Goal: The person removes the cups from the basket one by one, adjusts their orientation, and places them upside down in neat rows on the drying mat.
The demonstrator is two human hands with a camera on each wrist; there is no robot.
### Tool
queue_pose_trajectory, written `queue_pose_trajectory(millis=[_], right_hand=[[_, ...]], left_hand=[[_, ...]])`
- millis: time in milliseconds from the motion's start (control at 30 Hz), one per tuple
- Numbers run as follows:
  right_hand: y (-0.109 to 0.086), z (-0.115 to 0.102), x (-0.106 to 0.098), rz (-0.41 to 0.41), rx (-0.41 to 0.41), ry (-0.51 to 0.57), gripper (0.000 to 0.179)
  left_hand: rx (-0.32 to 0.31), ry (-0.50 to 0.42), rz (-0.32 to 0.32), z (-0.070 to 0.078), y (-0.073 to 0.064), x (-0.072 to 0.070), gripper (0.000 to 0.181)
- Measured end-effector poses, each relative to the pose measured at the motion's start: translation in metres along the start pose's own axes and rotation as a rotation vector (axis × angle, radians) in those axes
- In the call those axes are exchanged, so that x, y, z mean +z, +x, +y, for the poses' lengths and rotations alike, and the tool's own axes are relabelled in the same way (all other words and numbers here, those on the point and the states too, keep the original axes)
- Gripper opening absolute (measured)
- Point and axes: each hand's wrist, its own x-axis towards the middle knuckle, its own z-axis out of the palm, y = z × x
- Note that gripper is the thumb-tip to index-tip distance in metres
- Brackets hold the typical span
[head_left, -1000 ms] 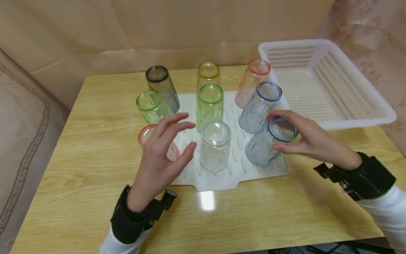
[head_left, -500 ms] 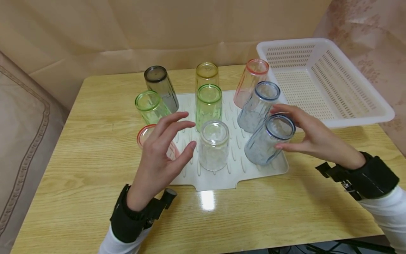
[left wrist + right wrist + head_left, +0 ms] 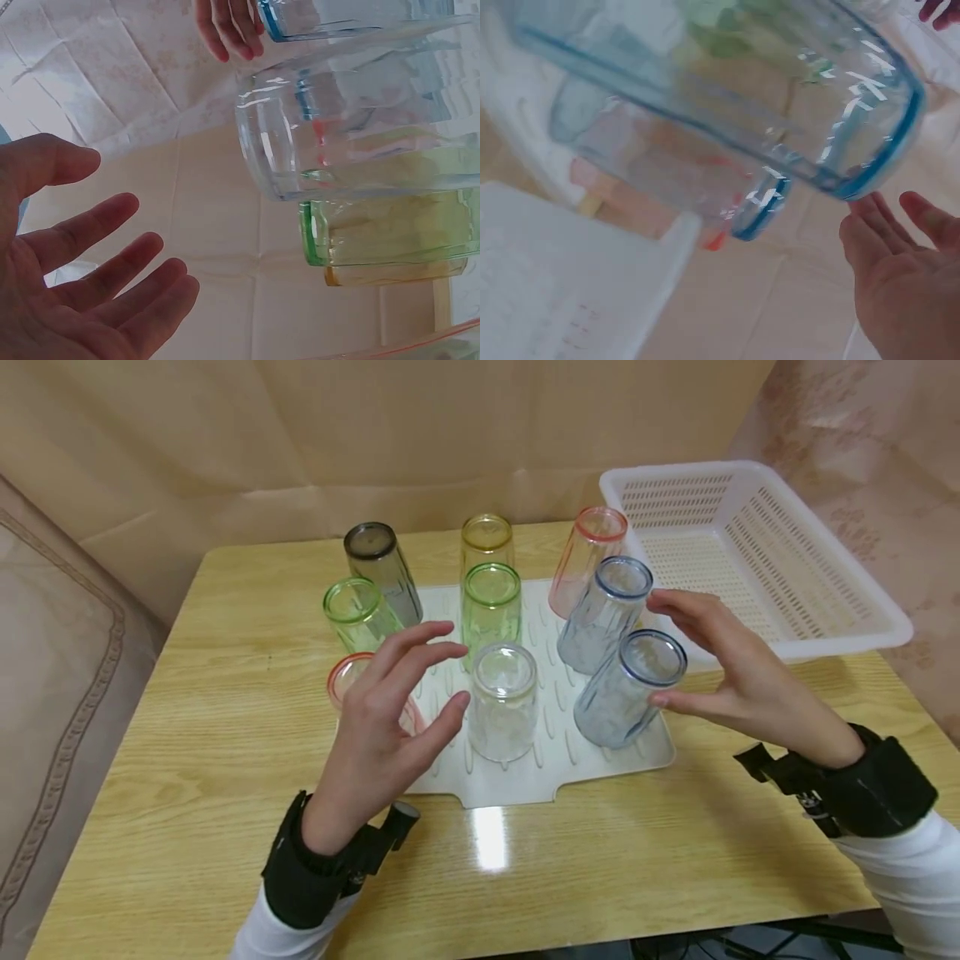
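Several coloured drinking glasses stand upside down on a white ridged drying mat (image 3: pixel 513 789). My right hand (image 3: pixel 738 681) is beside the front blue glass (image 3: pixel 617 706), thumb tip right at its upper rim and fingers spread apart behind it. A second blue glass (image 3: pixel 596 631) stands just beyond. On the other side, my left hand (image 3: pixel 378 718) hovers with parted fingers, left of the clear glass (image 3: pixel 502 718), and holds nothing. It partly hides a red-rimmed glass (image 3: pixel 347 677). In the left wrist view, a gap separates the fingers from the clear glass (image 3: pixel 270 135).
A white slotted plastic basket (image 3: pixel 757 647) stands at the back right. Behind the front glasses are two green glasses (image 3: pixel 491 610), a dark grey one (image 3: pixel 386 568), an amber one (image 3: pixel 486 543) and a pink one (image 3: pixel 585 564). Wooden table (image 3: pixel 225 827) surrounds the mat.
My right hand has loosened from the front blue glass, its fingers opening and drawing away to the right and back. The glass stays on the mat. The left hand is nearly still.
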Motion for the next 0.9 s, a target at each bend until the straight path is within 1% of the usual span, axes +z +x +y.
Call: queue_pose_trajectory(millis=[133, 267, 400, 500, 533, 600, 700, 833, 900], right_hand=[[0.011, -0.016, 0.003, 0.044, 0.019, 0.019, 0.093], [0.03, -0.041, 0.007, 0.086, 0.03, 0.044, 0.093], [0.054, -0.066, 0.013, 0.102, 0.008, 0.017, 0.085], [0.071, -0.079, 0.017, 0.088, 0.029, -0.038, 0.08], [0.077, -0.082, 0.019, 0.082, 0.042, -0.052, 0.079], [0.086, -0.085, 0.021, 0.067, 0.077, -0.081, 0.078], [0.099, -0.086, 0.025, 0.038, 0.135, -0.119, 0.077], [0.115, -0.08, 0.029, 0.024, 0.219, -0.194, 0.078], [0.123, -0.076, 0.03, 0.026, 0.263, -0.225, 0.078]], left_hand=[[0.042, 0.01, 0.002, 0.003, 0.006, -0.002, 0.038], [0.092, 0.014, 0.01, 0.006, 0.014, -0.005, 0.038], [0.15, 0.051, 0.051, 0.004, 0.024, -0.007, 0.036], [0.169, 0.115, 0.067, 0.003, 0.035, -0.01, 0.037], [0.168, 0.139, 0.063, 0.003, 0.04, -0.011, 0.037], [0.145, 0.19, 0.027, 0.005, 0.049, -0.014, 0.039], [0.08, 0.277, -0.035, 0.006, 0.065, -0.02, 0.044], [-0.059, 0.365, -0.142, 0.003, 0.086, -0.026, 0.054], [-0.12, 0.434, -0.196, -0.001, 0.096, -0.028, 0.061]])
